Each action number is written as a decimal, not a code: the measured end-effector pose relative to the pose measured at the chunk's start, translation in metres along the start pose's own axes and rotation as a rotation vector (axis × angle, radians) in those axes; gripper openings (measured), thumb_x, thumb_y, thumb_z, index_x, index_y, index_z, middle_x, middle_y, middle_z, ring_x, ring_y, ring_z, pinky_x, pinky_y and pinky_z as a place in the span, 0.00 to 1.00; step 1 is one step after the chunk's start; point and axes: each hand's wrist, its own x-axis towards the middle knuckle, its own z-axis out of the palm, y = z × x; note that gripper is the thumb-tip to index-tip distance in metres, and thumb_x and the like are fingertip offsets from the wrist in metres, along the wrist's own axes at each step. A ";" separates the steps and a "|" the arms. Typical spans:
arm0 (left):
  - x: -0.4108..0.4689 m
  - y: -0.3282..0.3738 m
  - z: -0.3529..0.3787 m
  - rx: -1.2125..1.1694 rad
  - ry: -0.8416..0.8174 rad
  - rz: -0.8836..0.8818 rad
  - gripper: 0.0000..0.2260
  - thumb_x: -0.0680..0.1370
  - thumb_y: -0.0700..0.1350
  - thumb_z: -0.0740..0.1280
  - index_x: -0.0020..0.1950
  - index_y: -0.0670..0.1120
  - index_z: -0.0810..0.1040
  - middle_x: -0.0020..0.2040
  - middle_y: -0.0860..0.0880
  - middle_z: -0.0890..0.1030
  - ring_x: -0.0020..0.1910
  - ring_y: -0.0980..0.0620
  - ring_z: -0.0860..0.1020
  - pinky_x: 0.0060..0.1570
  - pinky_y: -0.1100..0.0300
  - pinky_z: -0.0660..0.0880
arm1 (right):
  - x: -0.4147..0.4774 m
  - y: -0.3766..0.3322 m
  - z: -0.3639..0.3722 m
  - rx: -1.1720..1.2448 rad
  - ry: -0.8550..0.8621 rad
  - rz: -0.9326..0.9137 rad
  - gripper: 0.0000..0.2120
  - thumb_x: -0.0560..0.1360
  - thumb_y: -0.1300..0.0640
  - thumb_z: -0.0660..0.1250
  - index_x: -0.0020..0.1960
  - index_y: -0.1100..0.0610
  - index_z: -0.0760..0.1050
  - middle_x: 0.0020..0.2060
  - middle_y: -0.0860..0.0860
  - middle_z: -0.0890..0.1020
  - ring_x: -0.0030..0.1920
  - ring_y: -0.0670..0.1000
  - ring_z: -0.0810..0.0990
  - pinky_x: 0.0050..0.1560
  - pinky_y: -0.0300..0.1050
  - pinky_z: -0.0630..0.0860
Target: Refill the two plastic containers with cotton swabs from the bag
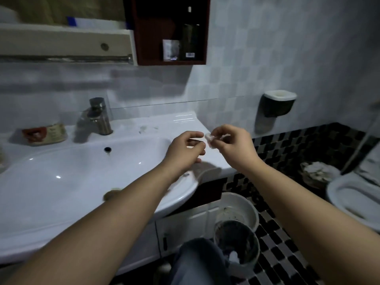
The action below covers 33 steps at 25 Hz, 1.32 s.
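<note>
A small white piece [209, 138], too blurred to identify, is held above the worktop [185, 122] right of the basin [82, 171]. The right hand [232, 146] grip pinches it between thumb and forefinger. The left hand [185, 150] grip is curled just beside it; contact cannot be determined.

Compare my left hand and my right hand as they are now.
The right hand pinches a small white piece at its fingertips. The left hand has curled fingers, and whether it holds anything is unclear. The right hand is over the end of the counter, while the left hand is over the rim of the sink. Both are raised, fingertips nearly meeting.
</note>
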 end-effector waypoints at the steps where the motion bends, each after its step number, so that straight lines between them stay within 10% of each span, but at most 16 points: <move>1: -0.001 0.002 0.018 0.009 -0.023 0.003 0.08 0.79 0.43 0.68 0.55 0.56 0.79 0.50 0.48 0.84 0.48 0.49 0.86 0.49 0.47 0.83 | -0.004 0.010 -0.017 -0.010 0.040 0.020 0.05 0.75 0.53 0.75 0.42 0.51 0.81 0.34 0.48 0.85 0.35 0.45 0.83 0.40 0.41 0.76; 11: -0.018 -0.055 0.150 0.128 -0.131 0.053 0.10 0.81 0.43 0.69 0.50 0.60 0.79 0.49 0.55 0.84 0.48 0.57 0.83 0.56 0.53 0.82 | -0.061 0.112 -0.104 -0.101 0.229 0.246 0.06 0.75 0.48 0.75 0.41 0.47 0.82 0.36 0.48 0.84 0.33 0.46 0.80 0.37 0.46 0.78; 22: 0.001 -0.161 0.201 0.394 -0.241 -0.129 0.18 0.79 0.43 0.68 0.68 0.52 0.75 0.64 0.52 0.78 0.63 0.53 0.77 0.64 0.55 0.74 | -0.105 0.223 -0.093 -0.191 0.130 0.513 0.07 0.77 0.50 0.72 0.54 0.46 0.78 0.46 0.40 0.79 0.47 0.40 0.79 0.44 0.33 0.72; 33: 0.032 -0.210 0.211 0.506 -0.303 -0.194 0.23 0.79 0.44 0.68 0.73 0.50 0.70 0.72 0.47 0.73 0.70 0.49 0.73 0.70 0.55 0.70 | -0.100 0.304 -0.050 -0.346 -0.192 0.706 0.41 0.69 0.44 0.78 0.76 0.50 0.66 0.71 0.53 0.70 0.71 0.55 0.70 0.70 0.49 0.67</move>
